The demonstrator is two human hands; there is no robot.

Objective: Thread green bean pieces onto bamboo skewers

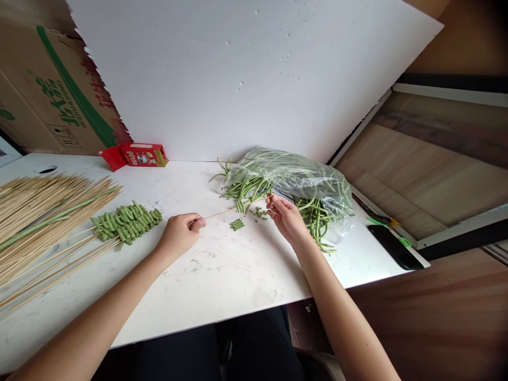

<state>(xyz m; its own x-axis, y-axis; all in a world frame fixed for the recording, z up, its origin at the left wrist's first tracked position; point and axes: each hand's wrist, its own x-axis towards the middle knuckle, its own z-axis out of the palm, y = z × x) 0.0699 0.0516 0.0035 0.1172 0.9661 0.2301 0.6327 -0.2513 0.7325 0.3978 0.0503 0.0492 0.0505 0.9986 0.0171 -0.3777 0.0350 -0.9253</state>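
My left hand is closed around one end of a thin bamboo skewer, which runs to the right above the table. At the skewer's far end, my right hand pinches a small piece of green bean, mostly hidden by the fingertips. Below the skewer lies a short row of cut bean pieces, with several loose bits near my right fingers. Long green beans spill from a clear plastic bag behind my right hand. Left of my left hand lie finished skewers packed with bean pieces.
Many bare bamboo skewers spread over the table's left side, a long bean among them. A red box stands by the white board at the back. A black phone lies at the right edge, near scissors-like tools.
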